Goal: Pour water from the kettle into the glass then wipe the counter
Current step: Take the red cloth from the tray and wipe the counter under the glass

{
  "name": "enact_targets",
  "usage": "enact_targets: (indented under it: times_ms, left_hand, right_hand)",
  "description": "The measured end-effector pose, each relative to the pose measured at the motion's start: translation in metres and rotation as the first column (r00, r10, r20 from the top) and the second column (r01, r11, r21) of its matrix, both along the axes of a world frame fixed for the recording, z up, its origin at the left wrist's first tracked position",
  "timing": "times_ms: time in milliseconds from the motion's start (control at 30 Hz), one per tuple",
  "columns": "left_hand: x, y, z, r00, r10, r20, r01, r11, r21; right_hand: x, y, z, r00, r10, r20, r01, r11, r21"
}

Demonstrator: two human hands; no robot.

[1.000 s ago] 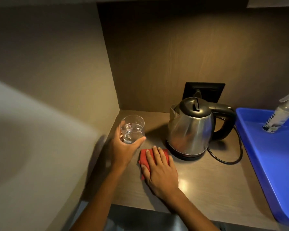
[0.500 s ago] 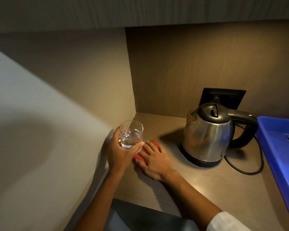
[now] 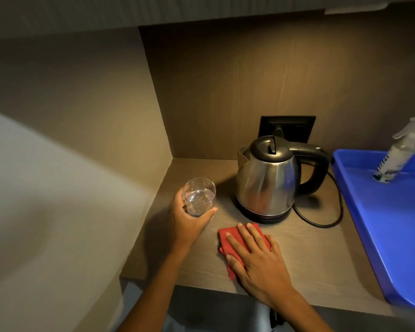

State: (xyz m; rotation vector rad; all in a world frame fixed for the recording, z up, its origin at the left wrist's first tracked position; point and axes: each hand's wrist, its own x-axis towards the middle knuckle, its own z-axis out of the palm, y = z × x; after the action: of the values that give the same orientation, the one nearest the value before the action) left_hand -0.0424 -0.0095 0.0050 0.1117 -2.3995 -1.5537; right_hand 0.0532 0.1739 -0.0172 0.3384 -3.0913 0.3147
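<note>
So the left hand (image 3: 189,224) is wrapped around a short clear drinking glass (image 3: 199,196) partly filled with water, fingers curled round the far side and thumb across the near side. It's over the left part of the wood-grain worktop (image 3: 309,255), close to the side wall; can't really tell if its base is touching the surface or lifted a bit.

The right hand (image 3: 256,259) lies flat, palm down, fingers spread slightly apart, pressing on a folded red cloth (image 3: 228,238) near the front edge of the worktop. The cloth pokes out to the left of the fingers and beyond the fingertips.

The stainless steel electric kettle with the black lid and handle (image 3: 267,183) sits upright on its base toward the back of the worktop, just behind the cloth, spout facing left. Its black cord (image 3: 321,222) loops on the worktop to the right, with a black wall socket plate (image 3: 295,129) on the back panel behind it.

At the right edge there's a blue plastic tray (image 3: 381,224) with a clear spray bottle (image 3: 398,155) leaning in it.
</note>
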Motion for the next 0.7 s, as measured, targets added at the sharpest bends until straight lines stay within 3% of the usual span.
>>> enact_targets:
  times_ms: [167,267,333,400,467,500,567,600,667,700]
  left_hand:
    - [0.000,0.010,-0.011,1.000,-0.019,0.011,0.019,1.000,-0.023]
    - [0.001,0.013,-0.016,0.999,-0.034,0.030,0.034,0.999,0.001]
    - [0.002,0.013,-0.018,0.999,-0.041,0.028,0.040,0.999,0.009]
    - [0.003,0.015,-0.019,0.997,-0.060,0.048,0.059,0.998,0.006]
    - [0.011,0.017,-0.015,0.998,-0.054,0.043,0.054,0.998,-0.011]
    - [0.017,0.017,-0.010,1.000,-0.013,0.003,0.013,0.999,-0.045]
    - [0.034,0.019,0.000,0.978,0.061,-0.200,-0.090,0.986,-0.140]
    - [0.044,0.023,0.005,0.949,0.049,-0.311,-0.104,0.982,-0.161]
    - [0.064,0.038,0.011,0.913,-0.055,-0.403,-0.011,0.987,-0.160]
    - [0.072,0.048,0.012,0.922,-0.102,-0.373,0.052,0.988,-0.143]
  right_hand:
    - [0.013,0.019,-0.004,0.978,-0.210,0.017,0.210,0.978,-0.015]
    - [0.008,0.032,0.006,0.968,-0.231,0.096,0.248,0.936,-0.250]
    - [0.002,0.047,0.018,0.915,-0.401,0.048,0.391,0.851,-0.350]
    - [-0.004,0.062,0.027,0.830,-0.557,-0.017,0.548,0.821,-0.164]
    - [-0.008,0.066,0.031,0.822,-0.566,0.058,0.566,0.824,0.016]
    - [-0.009,0.064,0.031,0.832,-0.544,0.108,0.545,0.838,0.025]
    - [-0.010,0.062,0.030,0.859,-0.491,0.142,0.507,0.854,-0.116]
    - [-0.010,0.060,0.031,0.868,-0.464,0.178,0.497,0.824,-0.271]
    - [-0.005,0.059,0.036,0.875,-0.365,0.319,0.484,0.644,-0.592]
    - [-0.002,0.060,0.039,0.872,-0.324,0.367,0.488,0.520,-0.702]
